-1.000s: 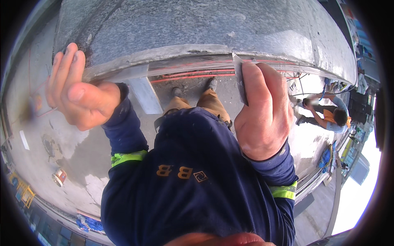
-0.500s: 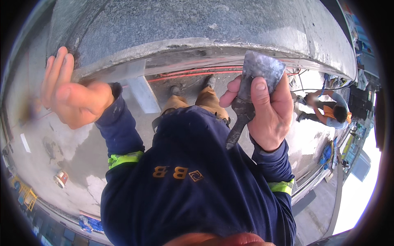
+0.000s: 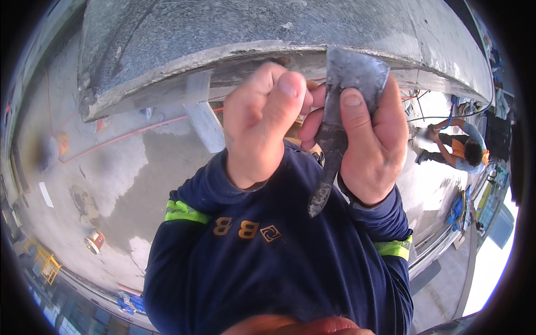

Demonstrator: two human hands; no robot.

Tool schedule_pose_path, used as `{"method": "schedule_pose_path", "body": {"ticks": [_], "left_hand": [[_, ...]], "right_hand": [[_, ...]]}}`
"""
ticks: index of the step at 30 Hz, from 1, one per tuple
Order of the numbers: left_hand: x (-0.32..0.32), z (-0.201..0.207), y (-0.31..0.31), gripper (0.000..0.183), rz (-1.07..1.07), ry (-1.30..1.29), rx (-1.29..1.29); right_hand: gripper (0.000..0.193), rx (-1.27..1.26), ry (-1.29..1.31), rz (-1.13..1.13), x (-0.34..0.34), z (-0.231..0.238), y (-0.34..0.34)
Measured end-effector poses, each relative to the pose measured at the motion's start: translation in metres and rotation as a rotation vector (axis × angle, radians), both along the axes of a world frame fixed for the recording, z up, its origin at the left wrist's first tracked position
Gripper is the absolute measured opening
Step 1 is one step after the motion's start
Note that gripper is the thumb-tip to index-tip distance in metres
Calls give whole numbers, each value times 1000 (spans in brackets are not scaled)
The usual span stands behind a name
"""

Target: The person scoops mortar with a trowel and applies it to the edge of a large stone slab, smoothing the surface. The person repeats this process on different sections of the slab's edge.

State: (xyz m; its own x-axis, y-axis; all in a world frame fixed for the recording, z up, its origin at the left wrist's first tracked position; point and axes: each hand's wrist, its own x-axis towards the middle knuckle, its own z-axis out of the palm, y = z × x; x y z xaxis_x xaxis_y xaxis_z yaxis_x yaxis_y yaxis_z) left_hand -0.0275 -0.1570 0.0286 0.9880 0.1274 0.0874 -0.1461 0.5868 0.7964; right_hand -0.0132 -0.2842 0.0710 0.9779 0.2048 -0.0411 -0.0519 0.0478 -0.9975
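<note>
My right hand (image 3: 371, 139) grips a grey, dust-caked scraper (image 3: 340, 106) by its blade end, with the dark handle pointing down toward my chest. The wide blade stands up against the edge of a large grey stone slab (image 3: 251, 33). My left hand (image 3: 262, 125) has its fingers curled and touches the scraper's left side, right against my right hand. Both arms wear dark blue sleeves with yellow-green reflective bands.
The slab rests on a pale support leg (image 3: 204, 120) over a wet concrete floor. An orange hose (image 3: 128, 137) runs beneath it. A small round can (image 3: 95, 241) lies at lower left. Another person (image 3: 458, 148) bends down at the right.
My left hand has swung in from the far left and closed against the scraper. My right hand lifted the scraper from flat on the slab edge to upright.
</note>
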Motion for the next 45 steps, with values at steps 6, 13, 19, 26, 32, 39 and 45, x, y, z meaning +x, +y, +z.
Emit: {"method": "schedule_pose_path", "body": {"ticks": [6, 13, 19, 26, 32, 39, 45], "left_hand": [[2, -2, -6, 25, -39, 62, 133], [12, 11, 4, 34, -284, 189, 280], [28, 23, 6, 36, -362, 153, 256], [26, 20, 11, 39, -325, 153, 328], [23, 17, 9, 39, -254, 174, 310], [27, 14, 5, 39, -197, 183, 352], [20, 20, 2, 37, -151, 236, 235]], "right_hand": [[16, -52, -74, -51, -1, 6, 1], [8, -209, -202, -84, -1, -11, 1], [27, -43, -55, -110, -11, -4, 8], [8, -92, -169, -207, -11, -13, 18], [7, -113, -221, -252, -10, -16, 19], [13, -104, -276, -202, -5, -20, 15], [15, -188, -383, -249, -9, -27, 23]]}}
